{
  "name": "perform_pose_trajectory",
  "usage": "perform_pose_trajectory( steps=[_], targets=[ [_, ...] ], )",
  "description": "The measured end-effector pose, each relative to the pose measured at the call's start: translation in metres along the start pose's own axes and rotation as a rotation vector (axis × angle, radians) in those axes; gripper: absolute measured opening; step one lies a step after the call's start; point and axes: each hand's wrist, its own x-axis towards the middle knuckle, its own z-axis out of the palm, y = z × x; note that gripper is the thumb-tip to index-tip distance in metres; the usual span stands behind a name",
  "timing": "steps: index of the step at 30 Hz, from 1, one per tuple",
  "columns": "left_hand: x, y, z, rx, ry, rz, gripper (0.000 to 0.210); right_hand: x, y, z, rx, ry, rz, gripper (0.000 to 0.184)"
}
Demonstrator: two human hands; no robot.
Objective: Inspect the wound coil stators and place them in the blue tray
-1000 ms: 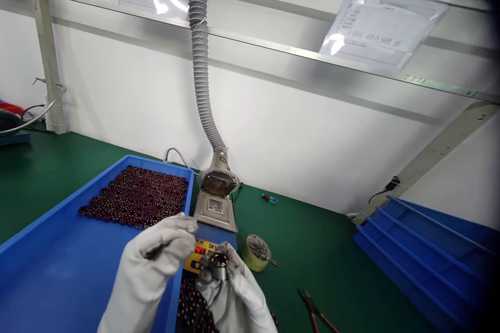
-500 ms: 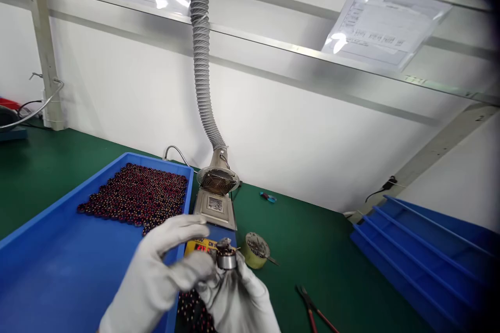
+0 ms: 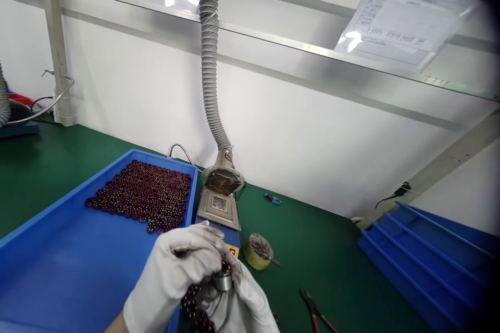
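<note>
Both my hands wear white gloves with grey smudges at the fingers. My right hand (image 3: 252, 289) grips a small motor stator (image 3: 224, 282), with a silver metal band and copper-coloured windings on top. The fingers of my left hand (image 3: 175, 263) are bent over the stator's upper left edge, pressed together there; their tips are partly hidden. Beneath the hands, several dark wound cores (image 3: 190, 302) lie beside the tray wall. Many similar cores (image 3: 150, 192) fill the far part of the blue tray (image 3: 97, 260) to the left.
A metal-topped heating unit (image 3: 219, 208) stands behind my hands, under a fume hood on a grey hose (image 3: 210, 52). To its right are a yellowish tin (image 3: 253, 257) with a stick and small blue-handled cutters (image 3: 272, 199). Red-handled pliers (image 3: 314, 312) lie nearer. Stacked blue trays (image 3: 425, 260) lean at right.
My left hand has moved right and down, its spread fingers closing over the stator. The stator has dropped slightly, and the dark lump on its top no longer shows. The view has shifted a little.
</note>
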Motion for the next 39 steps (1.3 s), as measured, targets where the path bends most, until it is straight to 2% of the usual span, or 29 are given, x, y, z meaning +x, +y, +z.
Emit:
perform_pose_trajectory(
  steps=[2,3,4,6,7,10,15,18,20,21,24,25,28,31,33,35,36,39],
  targets=[
    [-0.001,0.006,-0.002,-0.005,0.121,-0.024,0.007,-0.002,-0.006,0.0,-0.092,0.017,-0.01,0.009],
    [-0.001,0.009,-0.003,0.036,0.144,-0.063,0.004,-0.004,-0.008,0.001,-0.13,0.038,-0.021,0.009],
    [-0.001,0.011,-0.004,0.1,0.117,-0.12,0.009,-0.006,-0.01,0.002,-0.157,0.06,-0.032,0.01],
    [-0.002,0.014,-0.005,0.23,-0.035,-0.253,0.022,-0.007,-0.012,0.002,-0.177,0.09,-0.047,0.01],
    [-0.002,0.014,-0.004,0.255,-0.112,-0.28,0.022,-0.007,-0.011,0.002,-0.181,0.097,-0.051,0.009],
    [-0.003,0.011,0.0,0.192,-0.173,-0.233,0.013,-0.005,-0.009,0.003,-0.2,0.108,-0.078,0.007],
    [-0.006,0.005,0.009,-0.026,-0.084,-0.166,0.009,-0.004,-0.004,0.007,-0.197,0.109,-0.098,0.013],
    [-0.008,0.007,0.008,-0.222,0.081,-0.146,0.002,-0.005,-0.006,0.008,-0.199,0.098,-0.082,0.015],
    [-0.008,0.011,0.004,-0.222,0.152,-0.142,0.004,-0.005,-0.009,0.007,-0.199,0.092,-0.073,0.013],
    [-0.008,0.013,0.002,-0.166,0.135,-0.17,0.009,-0.006,-0.01,0.006,-0.207,0.094,-0.074,0.012],
    [-0.006,0.017,0.001,0.076,-0.073,-0.335,0.021,-0.006,-0.012,0.002,-0.282,0.141,-0.145,0.011],
    [-0.007,0.018,0.002,0.118,-0.127,-0.34,0.019,-0.006,-0.012,0.001,-0.309,0.162,-0.179,0.011],
    [-0.009,0.017,0.008,0.148,-0.142,-0.153,0.016,-0.005,-0.009,0.001,-0.343,0.206,-0.255,0.01],
    [-0.013,0.017,0.008,0.172,-0.057,0.054,0.015,-0.005,0.001,0.009,-0.354,0.31,-0.444,0.009],
    [-0.013,0.018,0.005,0.21,0.035,0.097,0.013,-0.007,0.01,0.019,-0.364,0.392,-0.604,0.008],
    [-0.011,0.019,0.002,0.27,0.106,0.015,0.009,-0.011,0.02,0.029,-0.445,0.461,-0.799,0.022],
    [-0.009,0.018,0.002,0.288,0.097,-0.074,0.015,-0.012,0.024,0.033,-0.531,0.487,-0.904,0.029],
    [-0.005,0.01,0.009,0.182,-0.103,-0.326,0.038,-0.017,0.032,0.04,-0.897,0.554,-1.291,0.035]
  ],
)
